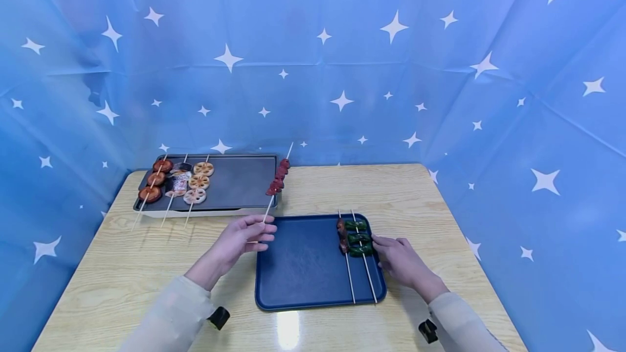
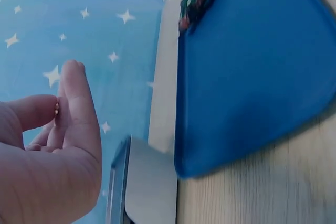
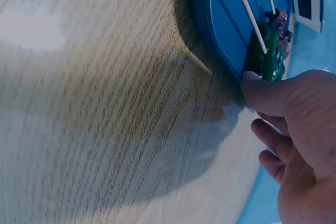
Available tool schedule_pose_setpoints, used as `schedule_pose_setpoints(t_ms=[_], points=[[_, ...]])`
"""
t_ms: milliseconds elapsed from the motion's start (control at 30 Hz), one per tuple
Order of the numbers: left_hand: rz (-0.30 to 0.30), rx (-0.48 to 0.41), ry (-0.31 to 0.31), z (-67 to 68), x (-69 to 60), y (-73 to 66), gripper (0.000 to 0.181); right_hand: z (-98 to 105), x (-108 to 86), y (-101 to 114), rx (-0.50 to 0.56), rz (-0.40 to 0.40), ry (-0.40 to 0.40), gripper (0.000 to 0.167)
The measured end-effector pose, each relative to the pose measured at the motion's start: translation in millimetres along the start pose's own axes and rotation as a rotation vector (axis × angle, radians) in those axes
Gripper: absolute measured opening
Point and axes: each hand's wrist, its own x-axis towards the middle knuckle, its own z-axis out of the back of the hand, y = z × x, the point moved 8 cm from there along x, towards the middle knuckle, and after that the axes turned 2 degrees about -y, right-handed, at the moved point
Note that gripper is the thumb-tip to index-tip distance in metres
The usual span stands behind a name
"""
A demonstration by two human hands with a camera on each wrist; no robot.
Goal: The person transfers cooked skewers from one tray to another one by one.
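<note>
My left hand [image 1: 240, 240] pinches the lower end of a stick carrying a red meat skewer [image 1: 278, 177], which is tilted beside the right end of the dark grill plate [image 1: 239, 181]. In the left wrist view the thumb and fingers of the left hand [image 2: 58, 145] meet on the stick end. My right hand [image 1: 403, 265] touches the right rim of the blue tray [image 1: 303, 265], its thumb at the edge in the right wrist view. Near that rim lie a green pepper skewer [image 1: 359, 238] and a brown skewer [image 1: 342, 237].
On the left part of the grill plate lie a round brown-slice skewer [image 1: 156, 179], a fish-like skewer [image 1: 177, 182] and a lotus-slice skewer [image 1: 199, 181], their sticks over the front edge. A blue star-patterned curtain [image 1: 293, 31] stands behind the wooden table [image 1: 420, 194].
</note>
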Motion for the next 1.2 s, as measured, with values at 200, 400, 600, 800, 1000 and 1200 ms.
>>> schedule_pose_setpoints(t_ms=[200, 400, 600, 800, 1000, 1200], points=[[0.034, 0.029, 0.047, -21.6, -1.3, 4.6, 0.041, -2, -0.1, -1, 0.005, 0.003, -0.008, 0.049], [0.027, 0.030, 0.105, -39.3, 1.0, 10.5, 0.040, 0, -0.7, 0, 0.011, -0.004, -0.009, 0.049], [0.048, 0.027, 0.142, -54.1, 0.7, 21.9, 0.038, 1, -1.0, 0, 0.015, -0.001, -0.020, 0.050], [0.079, 0.024, 0.159, -65.9, 1.4, 36.5, 0.037, 2, -1.0, 0, 0.002, 0.005, -0.018, 0.049], [0.118, 0.020, 0.186, -80.5, 1.1, 50.7, 0.033, 3, -1.1, 1, -0.006, 0.004, -0.012, 0.049], [0.155, 0.038, 0.201, -92.7, -0.3, 65.2, 0.031, 2, -1.0, 1, -0.008, 0.000, -0.009, 0.049]])
